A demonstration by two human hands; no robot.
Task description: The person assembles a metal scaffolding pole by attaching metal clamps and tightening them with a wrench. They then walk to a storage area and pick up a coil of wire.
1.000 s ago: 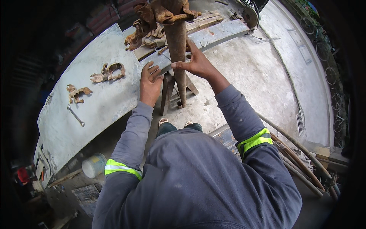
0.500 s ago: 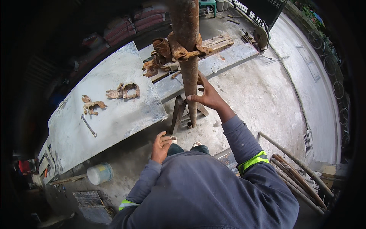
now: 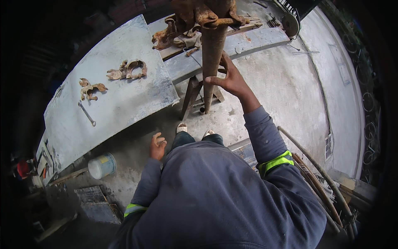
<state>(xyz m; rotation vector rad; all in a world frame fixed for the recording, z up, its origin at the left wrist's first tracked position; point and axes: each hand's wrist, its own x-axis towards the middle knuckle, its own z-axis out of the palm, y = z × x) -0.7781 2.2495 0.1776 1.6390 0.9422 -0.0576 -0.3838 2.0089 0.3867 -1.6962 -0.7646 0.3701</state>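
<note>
Standing long axis upright: rusty pipe [image 3: 212, 56], right grip [image 3: 233, 81] around it.

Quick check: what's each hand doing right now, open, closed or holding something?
Left hand: open and empty, fingers loosely bent.
Right hand: holding the rusty pipe.

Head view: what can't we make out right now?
Pipe: upper end is cut off by the head view's top edge.
Rusty clamp: partly cut off by that same edge, head view.
Right hand: some fingertips hidden behind the pipe, head view.
Red object: too small and dark, head view.
</note>
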